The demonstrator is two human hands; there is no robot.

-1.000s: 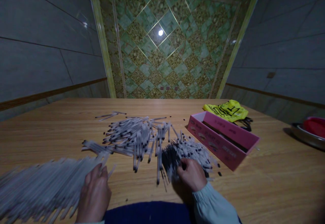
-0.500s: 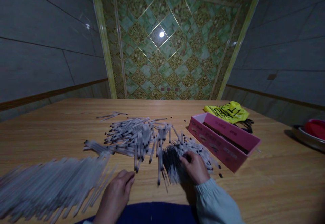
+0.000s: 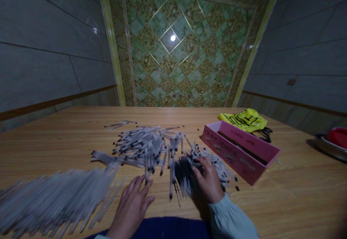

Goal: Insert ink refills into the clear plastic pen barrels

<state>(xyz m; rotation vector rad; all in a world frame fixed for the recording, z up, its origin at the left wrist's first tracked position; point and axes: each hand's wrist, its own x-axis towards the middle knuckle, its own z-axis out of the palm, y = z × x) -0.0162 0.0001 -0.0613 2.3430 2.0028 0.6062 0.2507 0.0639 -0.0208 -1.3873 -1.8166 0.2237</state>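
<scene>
Left hand (image 3: 132, 204) lay flat on wooden table (image 3: 298, 195), fingers spread, holding nothing, beside large aligned pile of pen tubes (image 3: 54, 199). Right hand (image 3: 207, 179) curled over dark refill bundle (image 3: 183, 174); grip possibly closed, too blurred to tell. Jumbled pen heap (image 3: 146, 145) remained at centre. Pink box (image 3: 241, 150) sat at right.

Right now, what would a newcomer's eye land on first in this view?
The sprawl of black-tipped refills in the middle of the wooden table, with a blurred heap of clear tubes at the left edge. Next, the open pink box right of the pile. The right hand rests on a dark bundle of refills; the left hand lies open beside it.
</scene>
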